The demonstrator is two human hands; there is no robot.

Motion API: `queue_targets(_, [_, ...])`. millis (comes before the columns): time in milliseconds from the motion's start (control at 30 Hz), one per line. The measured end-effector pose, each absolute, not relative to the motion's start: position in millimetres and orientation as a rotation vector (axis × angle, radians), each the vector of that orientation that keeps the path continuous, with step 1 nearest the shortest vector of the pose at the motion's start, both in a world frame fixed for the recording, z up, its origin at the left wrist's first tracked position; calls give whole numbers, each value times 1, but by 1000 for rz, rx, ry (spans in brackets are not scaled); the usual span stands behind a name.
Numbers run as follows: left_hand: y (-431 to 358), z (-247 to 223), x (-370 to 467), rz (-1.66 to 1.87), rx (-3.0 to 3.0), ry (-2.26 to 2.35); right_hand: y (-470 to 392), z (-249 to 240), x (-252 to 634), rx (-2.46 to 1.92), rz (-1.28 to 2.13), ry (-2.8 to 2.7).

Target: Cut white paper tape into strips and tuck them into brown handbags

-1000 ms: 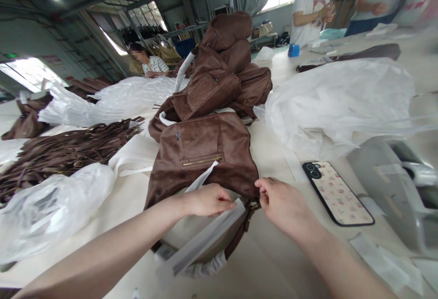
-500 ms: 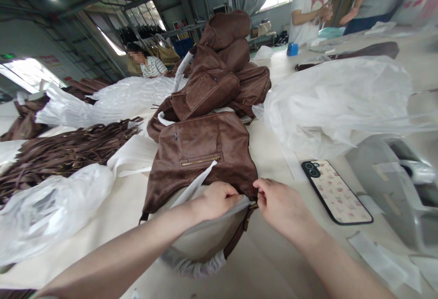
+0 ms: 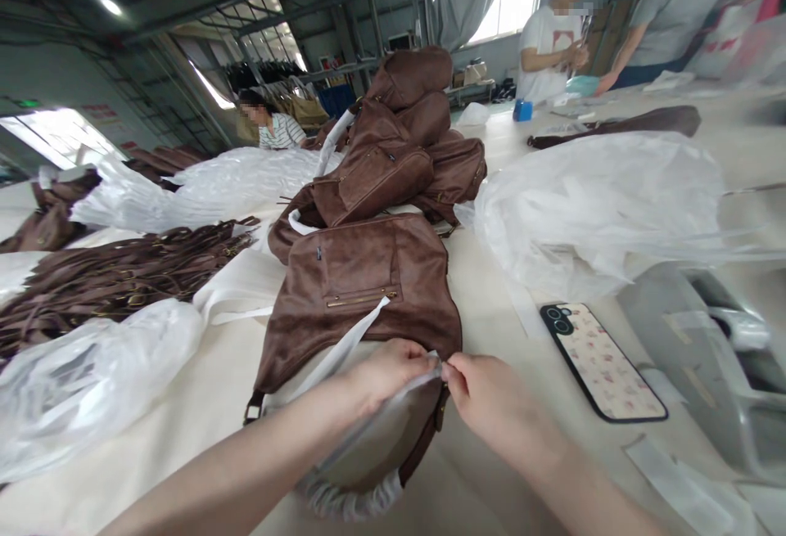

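Observation:
A brown handbag [image 3: 362, 266] lies on the table with its zip pocket facing up. Its strap curves toward me, partly covered in crinkled white wrapping [image 3: 353, 499]. My left hand [image 3: 396, 368] is closed on a strip of thin white wrapping paper [image 3: 402, 389] by the bag's right strap end. Right beside it, my right hand [image 3: 479, 385] pinches the strip's tip, its fingertips close to the strap's hardware. Another narrow white strip [image 3: 353, 335] runs from the zip pull down under my left forearm.
Several brown bags [image 3: 393, 151] are piled behind. Brown straps [image 3: 141, 274] and clear plastic [image 3: 92, 364] lie left. At right are white plastic bags [image 3: 602, 200], a phone [image 3: 605, 360] and a grey tape dispenser [image 3: 700, 356]. Co-workers [image 3: 546, 53] stand across the table.
My right hand has shifted slightly left and down, from the bag's corner to the strip's tip beside my left hand. The camera view has tilted up a little.

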State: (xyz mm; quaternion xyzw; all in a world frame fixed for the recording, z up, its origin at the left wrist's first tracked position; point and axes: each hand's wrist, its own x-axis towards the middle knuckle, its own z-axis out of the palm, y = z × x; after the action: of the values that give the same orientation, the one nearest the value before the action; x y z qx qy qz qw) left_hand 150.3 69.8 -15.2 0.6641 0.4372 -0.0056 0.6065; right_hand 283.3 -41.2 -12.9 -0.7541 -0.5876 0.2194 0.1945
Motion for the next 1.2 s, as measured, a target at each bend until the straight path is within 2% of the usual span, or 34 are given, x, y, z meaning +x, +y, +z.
queue_targets(167, [74, -5, 146, -107, 1308, 1020, -41, -22, 281, -1934, 1272, -1441])
queue_targets(200, [74, -5, 146, -127, 1285, 1031, -41, -23, 281, -1920, 1320, -1425])
queue_targets(267, [77, -3, 144, -167, 1240, 1047, -40, -24, 280, -1970, 1138, -1498])
queue_targets(400, [90, 8, 142, -269, 1171, 1031, -43, -20, 272, -2029, 501, -1711])
queue_targets(567, [98, 20, 145, -478, 1123, 978, -45, -15, 268, -2000, 174, -1776])
queue_targets(667, [91, 12, 145, -510, 1175, 971, -40, -18, 274, -1943, 158, -1873])
queue_targets(900, [73, -11, 132, -269, 1615, 1034, -31, -26, 283, -1859, 273, -2100])
queue_targets(1200, [81, -13, 127, -292, 1334, 954, -34, -21, 280, -1760, 233, -2168])
